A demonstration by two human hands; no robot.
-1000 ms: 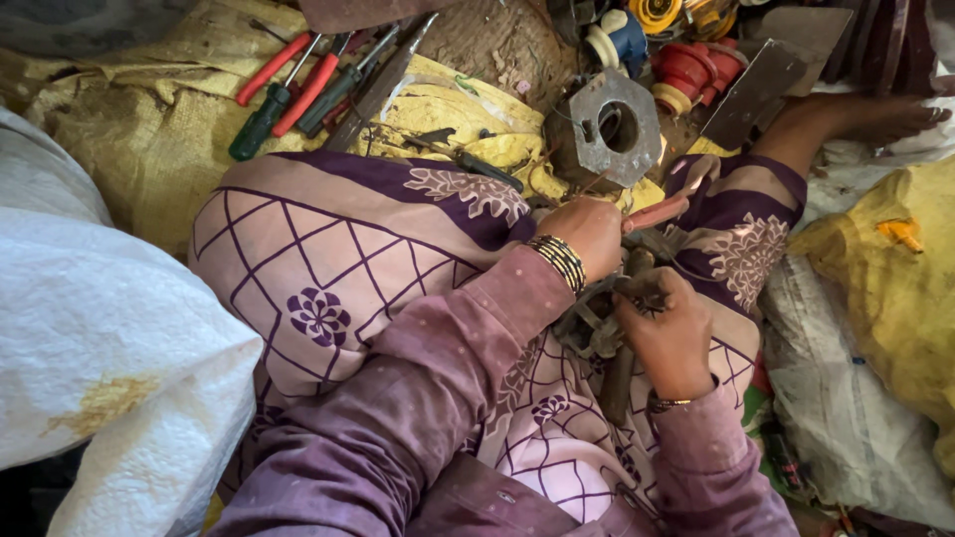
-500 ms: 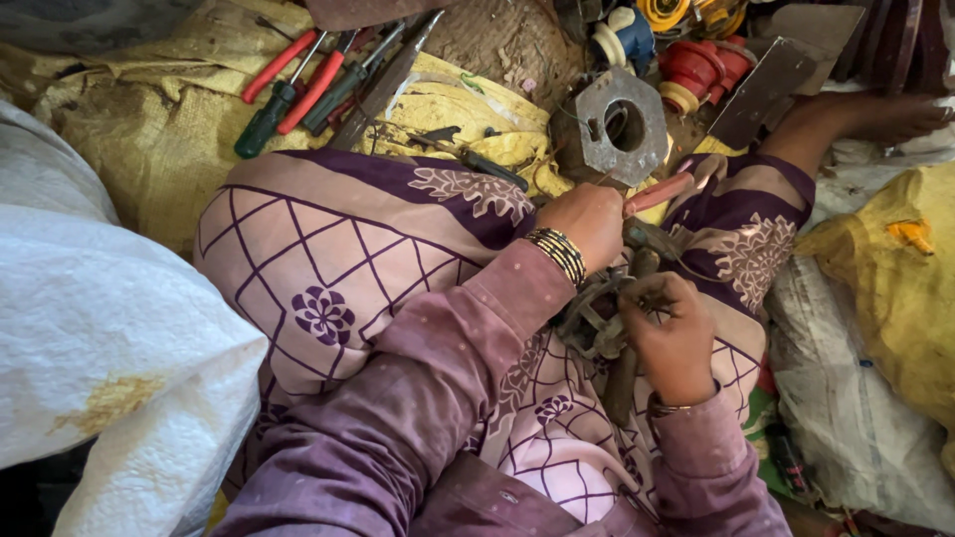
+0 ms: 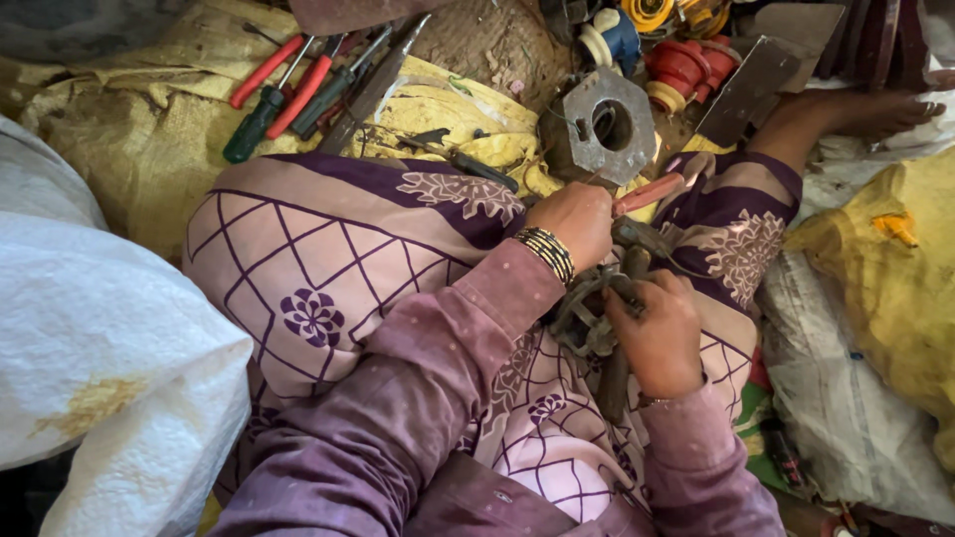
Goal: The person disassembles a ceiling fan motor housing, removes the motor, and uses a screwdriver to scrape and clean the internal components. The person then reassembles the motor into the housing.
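Note:
I sit cross-legged in purple patterned clothes. My left hand (image 3: 577, 221), with bangles at the wrist, grips a tool with a reddish-pink handle (image 3: 649, 193) that sticks out to the right. My right hand (image 3: 657, 333) holds a dark, greasy metal part (image 3: 589, 316) in my lap, along with a dark rod that hangs down below it. The tool's working end meets the metal part between my two hands and is mostly hidden by them.
A grey metal block with a round hole (image 3: 603, 129) stands just beyond my hands. Red-handled pliers and screwdrivers (image 3: 288, 85) lie on yellow sacking at upper left. Red and blue parts (image 3: 686, 62) sit at top. White sacks (image 3: 90, 328) bulge left, yellow cloth (image 3: 895, 268) right.
The view has shifted slightly downward. My hands stay on the tool and the metal part, with only small movements of the handle.

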